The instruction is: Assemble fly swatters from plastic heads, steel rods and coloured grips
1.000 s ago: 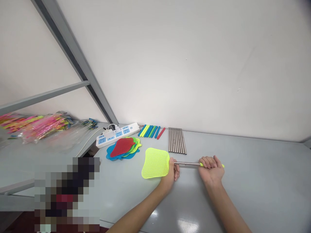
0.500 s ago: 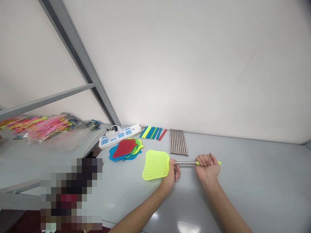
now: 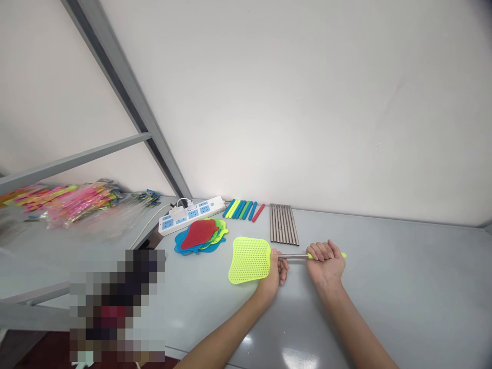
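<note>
A fly swatter with a yellow-green mesh head [image 3: 249,260], a thin metal rod [image 3: 292,256] and a yellow-green handle lies level between my hands, above the table. My left hand [image 3: 275,271] is closed around the rod where it meets the head, thumb on top. My right hand [image 3: 326,259] wraps the handle, whose tip sticks out on the right. Behind the swatter are a row of metal rods [image 3: 283,225], several coloured handles [image 3: 241,210], and a pile of loose swatter heads with a red one [image 3: 199,233] on top.
A white power strip [image 3: 192,215] with plugs and a cable lies behind the pile. Plastic-bagged colourful items [image 3: 84,202] rest on the neighbouring table at left. A grey metal frame [image 3: 126,92] rises there, and a wall [image 3: 307,102] stands behind the table.
My hands have come slightly closer together, so less of the metal rod shows between them. The view has shifted a little.
</note>
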`<state>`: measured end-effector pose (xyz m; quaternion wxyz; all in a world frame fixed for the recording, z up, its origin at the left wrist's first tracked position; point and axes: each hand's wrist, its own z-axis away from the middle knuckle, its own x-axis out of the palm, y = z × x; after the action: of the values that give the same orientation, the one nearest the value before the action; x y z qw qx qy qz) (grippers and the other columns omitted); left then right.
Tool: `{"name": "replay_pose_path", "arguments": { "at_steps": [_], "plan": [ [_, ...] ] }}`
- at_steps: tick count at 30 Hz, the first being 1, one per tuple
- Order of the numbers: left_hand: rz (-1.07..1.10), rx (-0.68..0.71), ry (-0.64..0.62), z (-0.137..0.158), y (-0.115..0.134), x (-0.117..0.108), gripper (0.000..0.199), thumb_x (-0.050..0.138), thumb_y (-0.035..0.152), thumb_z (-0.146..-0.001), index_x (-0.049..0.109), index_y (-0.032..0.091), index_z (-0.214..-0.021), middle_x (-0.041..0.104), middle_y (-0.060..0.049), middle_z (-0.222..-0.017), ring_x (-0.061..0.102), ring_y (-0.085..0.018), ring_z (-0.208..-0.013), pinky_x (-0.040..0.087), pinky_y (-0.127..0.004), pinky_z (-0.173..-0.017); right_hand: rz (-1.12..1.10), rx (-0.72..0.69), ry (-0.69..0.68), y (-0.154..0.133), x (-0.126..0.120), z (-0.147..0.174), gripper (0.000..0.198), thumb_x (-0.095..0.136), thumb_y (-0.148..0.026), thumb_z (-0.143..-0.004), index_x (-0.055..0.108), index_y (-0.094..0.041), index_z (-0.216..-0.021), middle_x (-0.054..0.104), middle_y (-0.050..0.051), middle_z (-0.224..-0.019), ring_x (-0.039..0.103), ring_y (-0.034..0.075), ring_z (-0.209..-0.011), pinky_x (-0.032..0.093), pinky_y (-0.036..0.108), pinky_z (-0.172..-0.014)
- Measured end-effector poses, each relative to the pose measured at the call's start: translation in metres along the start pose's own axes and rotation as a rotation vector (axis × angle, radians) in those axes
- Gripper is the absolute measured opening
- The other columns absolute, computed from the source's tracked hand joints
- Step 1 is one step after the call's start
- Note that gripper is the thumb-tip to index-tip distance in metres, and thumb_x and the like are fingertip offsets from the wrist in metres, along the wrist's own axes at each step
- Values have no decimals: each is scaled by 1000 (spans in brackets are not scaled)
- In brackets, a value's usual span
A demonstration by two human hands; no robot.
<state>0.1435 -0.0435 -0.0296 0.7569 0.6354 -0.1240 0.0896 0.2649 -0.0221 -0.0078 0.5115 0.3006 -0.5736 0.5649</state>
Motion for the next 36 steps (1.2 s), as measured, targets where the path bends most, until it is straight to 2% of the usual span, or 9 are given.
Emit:
{"name": "replay_pose_path", "arguments": {
  "at_steps": [9, 12, 14, 16, 18, 22, 26, 28, 36],
  "plan": [
    [-98, 76, 28, 1, 7, -1, 46, 36, 56, -75, 50, 17, -56, 36, 4, -38, 29, -7, -35, 22, -21, -39, 4, 82, -33, -9, -8, -3, 35, 44, -18, -73, 20, -18, -47, 25, -7, -42, 31, 6, -36, 32, 21, -38],
    [-148, 66, -32, 6, 3, -1, 35, 44, 51, -73, 55, 18, -70, 44, 4, -48, 33, -8, -39, 26, -21, -42, -31, 96, -43, -25, -13, -11, 33, 43, -17, -74, 23, -18, -48, 25, -7, -42, 31, 6, -36, 32, 20, -38],
    [-179, 29, -95, 9, 3, -2, 30, 52, 48, -69, 57, 18, -71, 48, 2, -52, 37, -9, -42, 30, -22, -45, -51, 73, -41, -41, -16, -17, 31, 41, -18, -75, 24, -18, -49, 25, -7, -43, 30, 6, -35, 32, 19, -37],
    [-192, 14, -140, 11, 7, -3, 29, 56, 46, -66, 58, 17, -66, 51, 1, -52, 43, -11, -46, 34, -23, -50, -68, 50, -32, -59, -20, -23, 30, 37, -24, -78, 25, -18, -51, 25, -7, -43, 31, 6, -35, 32, 19, -37],
    [-128, 42, -168, 12, 17, -4, 30, 53, 45, -70, 60, 15, -69, 54, -2, -54, 50, -14, -56, 38, -25, -58, -107, 28, -12, -75, -24, -27, 33, 32, -34, -81, 25, -19, -52, 24, -7, -42, 30, 7, -35, 31, 19, -35],
    [153, -64, -214, 11, 35, -7, 30, 51, 38, -75, 57, 15, -94, 63, -8, -82, 57, -18, -76, 42, -28, -67, -97, 30, 20, -94, -28, -29, 40, 24, -53, -77, 24, -21, -53, 26, -6, -44, 27, 8, -36, 29, 20, -31],
    [284, -285, -336, 10, 34, -11, 29, 58, 27, -72, 57, 13, -97, 60, -12, -100, 56, -21, -91, 41, -32, -80, -15, 10, 14, -98, -26, -27, 41, 27, -57, -73, 26, -21, -53, 28, -5, -45, 26, 8, -36, 27, 21, -30],
    [327, -353, -356, 10, 29, -12, 31, 59, 25, -71, 56, 13, -100, 59, -13, -104, 56, -22, -94, 40, -33, -84, 23, -7, -4, -96, -25, -26, 41, 29, -55, -73, 27, -21, -52, 27, -5, -44, 26, 8, -36, 26, 21, -30],
    [325, -363, -210, 8, 21, -17, 39, 63, 26, -68, 54, 12, -104, 55, -15, -112, 55, -24, -96, 42, -36, -85, 136, 3, -19, -80, -15, -23, 42, 36, -52, -70, 26, -19, -46, 25, -6, -40, 25, 7, -33, 21, 22, -30]
  ]
}}
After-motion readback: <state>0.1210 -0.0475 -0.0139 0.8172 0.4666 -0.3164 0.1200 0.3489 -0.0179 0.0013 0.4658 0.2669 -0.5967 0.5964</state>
